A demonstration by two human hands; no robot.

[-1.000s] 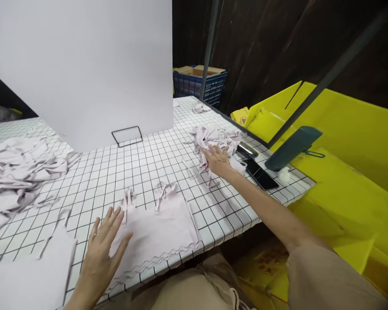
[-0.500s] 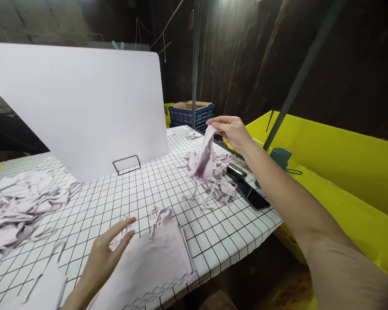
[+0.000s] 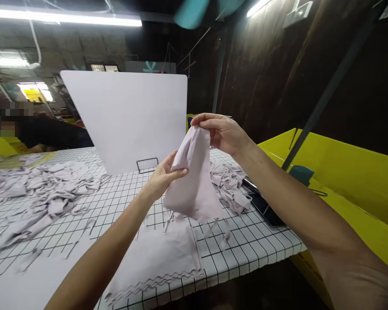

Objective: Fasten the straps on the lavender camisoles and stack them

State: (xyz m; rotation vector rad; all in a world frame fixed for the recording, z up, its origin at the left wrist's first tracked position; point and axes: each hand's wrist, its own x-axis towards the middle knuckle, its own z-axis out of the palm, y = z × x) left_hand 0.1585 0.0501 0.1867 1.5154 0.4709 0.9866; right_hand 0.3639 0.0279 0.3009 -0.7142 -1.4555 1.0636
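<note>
A pale pink piece of fabric (image 3: 197,185) hangs in the air between my two hands, with thin straps dangling from its lower edge. My right hand (image 3: 221,131) pinches its top corner. Thumb and fingers of my left hand (image 3: 166,174) close on its left side. Below it, near the table's front edge, lies a flat stack of similar fabric pieces (image 3: 161,254) with wavy edges. Behind the held piece, a small heap of strappy fabric pieces (image 3: 231,185) rests on the table.
A white grid-patterned cover (image 3: 242,258) lies over the table. A big white board (image 3: 132,116) stands at the back beside a wire stand (image 3: 147,165). More fabric is heaped (image 3: 54,189) at left. A dark phone (image 3: 267,211) and yellow bins (image 3: 352,172) are at right. One person (image 3: 54,131) is at far left.
My right hand has lifted the fabric piece off the heap and brought it nearer. My left hand has risen from above the stack and taken hold of its side. The view has tilted up.
</note>
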